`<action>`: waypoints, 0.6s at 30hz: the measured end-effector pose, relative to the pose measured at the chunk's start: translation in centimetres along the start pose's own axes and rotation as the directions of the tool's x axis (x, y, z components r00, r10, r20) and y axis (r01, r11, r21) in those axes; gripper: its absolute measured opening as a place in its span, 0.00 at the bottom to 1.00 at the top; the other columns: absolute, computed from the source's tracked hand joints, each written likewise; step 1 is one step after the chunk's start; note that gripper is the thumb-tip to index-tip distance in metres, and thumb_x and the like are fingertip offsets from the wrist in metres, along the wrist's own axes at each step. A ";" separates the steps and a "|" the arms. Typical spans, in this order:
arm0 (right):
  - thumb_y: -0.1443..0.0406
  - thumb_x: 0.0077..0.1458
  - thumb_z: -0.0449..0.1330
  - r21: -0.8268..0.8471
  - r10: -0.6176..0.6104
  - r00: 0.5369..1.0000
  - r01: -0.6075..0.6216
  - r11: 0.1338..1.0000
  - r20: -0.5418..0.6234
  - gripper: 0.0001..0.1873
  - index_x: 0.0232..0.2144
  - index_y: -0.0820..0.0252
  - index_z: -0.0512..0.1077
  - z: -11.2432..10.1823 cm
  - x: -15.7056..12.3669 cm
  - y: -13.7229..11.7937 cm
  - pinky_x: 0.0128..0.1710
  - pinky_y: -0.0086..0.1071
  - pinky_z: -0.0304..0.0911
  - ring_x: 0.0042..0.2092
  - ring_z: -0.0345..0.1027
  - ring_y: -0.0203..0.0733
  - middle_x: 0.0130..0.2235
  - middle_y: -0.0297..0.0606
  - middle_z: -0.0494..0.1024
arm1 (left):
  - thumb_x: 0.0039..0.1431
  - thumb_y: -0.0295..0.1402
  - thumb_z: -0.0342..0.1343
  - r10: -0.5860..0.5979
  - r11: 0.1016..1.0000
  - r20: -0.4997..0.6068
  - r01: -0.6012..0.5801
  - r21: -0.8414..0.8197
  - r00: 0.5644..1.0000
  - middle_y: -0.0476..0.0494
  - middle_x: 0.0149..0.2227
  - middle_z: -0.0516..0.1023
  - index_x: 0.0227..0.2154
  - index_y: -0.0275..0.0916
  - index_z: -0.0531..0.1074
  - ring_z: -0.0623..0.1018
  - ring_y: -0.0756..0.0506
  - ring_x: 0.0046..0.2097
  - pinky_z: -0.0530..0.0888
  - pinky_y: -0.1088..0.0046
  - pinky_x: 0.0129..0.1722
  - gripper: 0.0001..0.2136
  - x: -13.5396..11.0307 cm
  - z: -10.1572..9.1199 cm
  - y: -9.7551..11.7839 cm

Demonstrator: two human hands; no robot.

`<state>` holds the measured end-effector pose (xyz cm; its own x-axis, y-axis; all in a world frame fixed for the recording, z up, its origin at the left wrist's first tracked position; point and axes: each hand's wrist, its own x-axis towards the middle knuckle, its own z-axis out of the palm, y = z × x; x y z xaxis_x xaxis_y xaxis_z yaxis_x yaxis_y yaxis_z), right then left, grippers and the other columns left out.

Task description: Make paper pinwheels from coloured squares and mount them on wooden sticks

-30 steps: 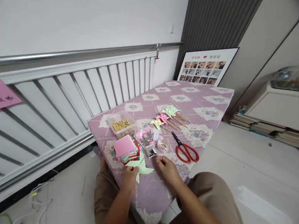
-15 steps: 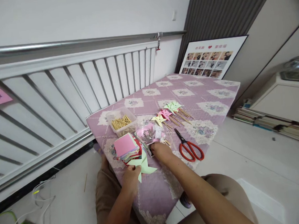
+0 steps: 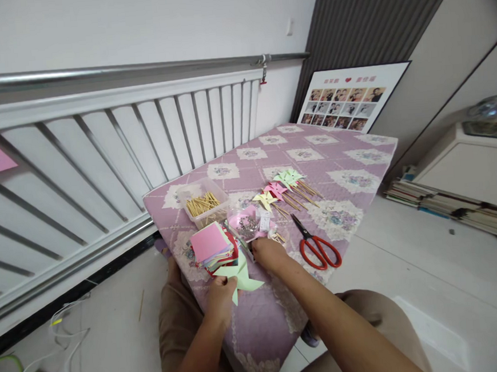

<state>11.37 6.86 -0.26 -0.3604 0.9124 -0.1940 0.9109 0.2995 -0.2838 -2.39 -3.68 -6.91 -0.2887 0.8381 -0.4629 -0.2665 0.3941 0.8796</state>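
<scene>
The left hand (image 3: pixel 221 294) pinches the green pinwheel (image 3: pixel 244 278) against the table (image 3: pixel 259 322) at the stack's (image 3: pixel 210 243) 6 o'clock, probably to pin its folds flat, while the right hand (image 3: pixel 269 253) curls at the pin dish's (image 3: pixel 245 225) 5 o'clock, its hold hidden.

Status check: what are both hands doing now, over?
Left hand pinching pale green folded paper pinwheel. Right hand beside clear container of metal bits. Red-handled scissors nearby, untouched.

Single head-worn view, angled forward and down, close over near end of table (image 3: pixel 259 317), railing (image 3: pixel 99 146) at left
</scene>
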 end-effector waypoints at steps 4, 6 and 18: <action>0.68 0.52 0.54 0.131 -0.023 0.993 0.038 0.991 -0.115 0.08 0.26 0.60 0.73 0.0 -1.5 1.6 0.29 0.28 0.55 0.31 0.69 0.38 0.29 0.39 0.78 | 0.46 0.34 0.58 0.000 0.997 0.021 0.001 -0.077 1.000 0.46 0.29 0.79 0.32 0.37 0.73 0.77 0.47 0.29 0.72 0.74 0.29 0.09 0.3 0.0 -0.4; 0.67 0.52 0.54 0.197 -0.019 0.987 0.050 0.979 -0.157 0.09 0.25 0.60 0.72 0.2 -2.7 2.8 0.27 0.27 0.53 0.28 0.67 0.36 0.27 0.36 0.77 | 0.45 0.34 0.59 -0.003 0.996 0.022 0.005 -0.092 1.000 0.46 0.28 0.79 0.31 0.37 0.72 0.77 0.47 0.29 0.72 0.74 0.29 0.09 0.4 -0.1 -0.5; 0.65 0.55 0.47 0.511 0.111 0.939 0.076 0.856 -0.325 0.12 0.29 0.60 0.70 5.0 -7.3 7.6 0.26 0.27 0.59 0.26 0.65 0.37 0.25 0.33 0.72 | 0.42 0.36 0.60 0.025 0.999 0.013 -0.025 -0.032 1.000 0.46 0.28 0.78 0.29 0.36 0.73 0.76 0.48 0.29 0.72 0.74 0.30 0.11 -0.9 0.0 0.6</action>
<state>19.93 1.12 -5.74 -0.1720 0.9808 0.0915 0.6498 0.1827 -0.7378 -2.25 -4.20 -6.00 -0.2833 0.8526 -0.4391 -0.2883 0.3609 0.8869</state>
